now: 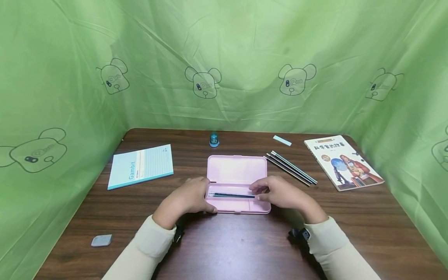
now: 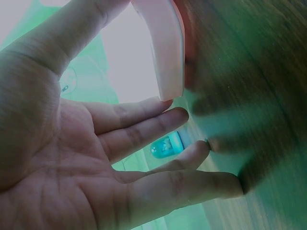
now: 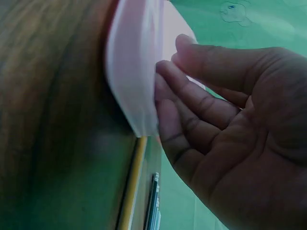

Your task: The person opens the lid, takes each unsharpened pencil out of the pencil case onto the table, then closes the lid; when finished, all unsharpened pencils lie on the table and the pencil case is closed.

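Observation:
A pink pencil case (image 1: 237, 169) lies with its lid folded back on the table. Several dark pencils (image 1: 232, 195) rest lengthwise in its base. My left hand (image 1: 190, 194) holds the case's left end, thumb at the front corner and index fingertip against the edge; the other fingers stretch out beside it. Over the right end, my right hand (image 1: 280, 191) has its fingers loosely bent, with the thumb tip right at the pencils' ends and the index finger a little above. In the right wrist view, the lower fingers lie along the case's outer wall (image 3: 134, 72).
More pencils (image 1: 292, 167) lie right of the case, before a picture-covered book (image 1: 344, 163). A light blue strip (image 1: 282, 140) and a blue sharpener (image 1: 214, 140) sit at the back. A notebook (image 1: 140, 166) and a grey eraser (image 1: 101, 240) are at left. Green cloth (image 1: 245, 58) surrounds the table.

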Available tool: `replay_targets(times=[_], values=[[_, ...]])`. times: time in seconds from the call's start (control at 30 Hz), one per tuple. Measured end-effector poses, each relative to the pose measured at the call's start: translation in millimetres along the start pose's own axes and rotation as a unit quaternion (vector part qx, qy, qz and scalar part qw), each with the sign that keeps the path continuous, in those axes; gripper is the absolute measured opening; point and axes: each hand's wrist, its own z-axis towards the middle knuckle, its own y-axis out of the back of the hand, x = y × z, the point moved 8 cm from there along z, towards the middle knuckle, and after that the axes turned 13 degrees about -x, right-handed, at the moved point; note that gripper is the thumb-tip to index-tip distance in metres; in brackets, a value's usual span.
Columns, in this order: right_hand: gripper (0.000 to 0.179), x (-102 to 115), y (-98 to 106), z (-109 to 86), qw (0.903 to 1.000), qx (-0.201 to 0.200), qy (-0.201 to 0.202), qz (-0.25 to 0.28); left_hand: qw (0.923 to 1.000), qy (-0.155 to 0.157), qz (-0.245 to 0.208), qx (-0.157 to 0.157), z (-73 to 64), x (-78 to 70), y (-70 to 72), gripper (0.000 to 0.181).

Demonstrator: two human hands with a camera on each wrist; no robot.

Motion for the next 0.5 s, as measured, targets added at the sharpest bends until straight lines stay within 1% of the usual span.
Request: replay_targets(times=[0.17,0.37,0.5], values=[[0.024,-1,-8,1.9,0.9997,0.003,-0.002,-0.024,1.0,0.0,-0.001,-0.001,-0.8,-0.7,2.0,0.062],[0.02,-2,-12,2.3,0.9992,-0.001,-0.002,-0.039,1.0,-0.001,-0.002,-0.002,-0.3,-0.4,1.0,0.061],[0.018,-1,-13,1.9,0.999,0.001,0.01,-0.044,1.0,0.0,-0.004,-0.003,-0.7,-0.5,0.9,0.061]])
